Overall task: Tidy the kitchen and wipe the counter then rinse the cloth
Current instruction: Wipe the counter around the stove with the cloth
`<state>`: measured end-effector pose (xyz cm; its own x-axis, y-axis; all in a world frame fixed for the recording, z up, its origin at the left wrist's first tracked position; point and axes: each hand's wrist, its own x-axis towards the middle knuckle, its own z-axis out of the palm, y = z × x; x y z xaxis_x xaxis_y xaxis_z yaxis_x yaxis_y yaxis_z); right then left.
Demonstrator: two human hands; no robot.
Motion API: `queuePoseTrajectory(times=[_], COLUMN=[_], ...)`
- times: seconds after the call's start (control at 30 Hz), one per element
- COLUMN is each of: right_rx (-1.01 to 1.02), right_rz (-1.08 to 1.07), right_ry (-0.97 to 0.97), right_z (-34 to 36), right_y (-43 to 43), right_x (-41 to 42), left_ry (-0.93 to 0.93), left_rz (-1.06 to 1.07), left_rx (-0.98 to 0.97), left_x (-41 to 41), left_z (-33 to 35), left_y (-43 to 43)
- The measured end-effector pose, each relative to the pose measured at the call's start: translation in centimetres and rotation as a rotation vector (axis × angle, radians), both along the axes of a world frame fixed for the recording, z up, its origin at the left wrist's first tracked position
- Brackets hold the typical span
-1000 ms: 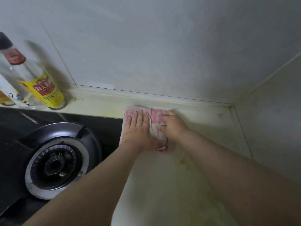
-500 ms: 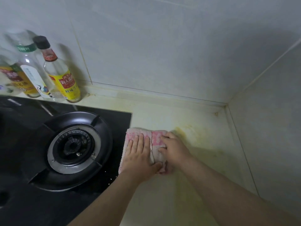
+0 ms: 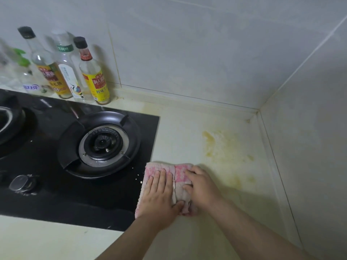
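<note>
Bear down evenly on the pink cloth point(image 3: 180, 171), folded on the counter point(image 3: 187, 132) just beside the hob point(image 3: 122, 199) and lapping its right edge, through the left hand point(image 3: 159, 196) laid flat with fingers straight and the right hand point(image 3: 203, 186) with fingers curled, gripping the cloth's right side. Sweep in overlapping strokes towards the yellow stain point(image 3: 209, 145) near the corner point(image 3: 258, 112), well apart from the cloth, and probably scrub there harder

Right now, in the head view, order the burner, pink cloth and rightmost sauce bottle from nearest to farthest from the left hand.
1. The pink cloth, directly under the left hand.
2. The burner, to its left, farther back.
3. The rightmost sauce bottle, far back-left.
</note>
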<state>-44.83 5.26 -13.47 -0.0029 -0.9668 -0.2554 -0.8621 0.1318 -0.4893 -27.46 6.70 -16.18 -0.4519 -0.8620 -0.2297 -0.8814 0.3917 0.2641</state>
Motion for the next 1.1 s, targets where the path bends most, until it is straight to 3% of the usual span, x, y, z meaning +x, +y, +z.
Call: queuePoseTrajectory(times=[0.53, 0.9, 1.03, 1.1], right_rx=[-0.076, -0.089, -0.073, -0.069], right_rz=[0.117, 0.221, 0.242, 0.200], right_ry=[0.031, -0.048, -0.126, -0.210], right_z=[-0.2, -0.1, 0.0, 0.2], right_y=[10.8, 14.8, 15.7, 15.9], right_x=[3.0, 5.1, 6.3, 6.9], left_ry=[0.008, 0.229, 0.326, 0.410], left_rz=[0.069, 0.107, 0.240, 0.486], left_rx=[-0.093, -0.190, -0.198, -0.129], left_x=[3.6, 7.2, 8.0, 7.8], left_z=[-0.7, -1.7, -1.1, 0.4], left_y=[11.2, 15.3, 16.7, 16.9])
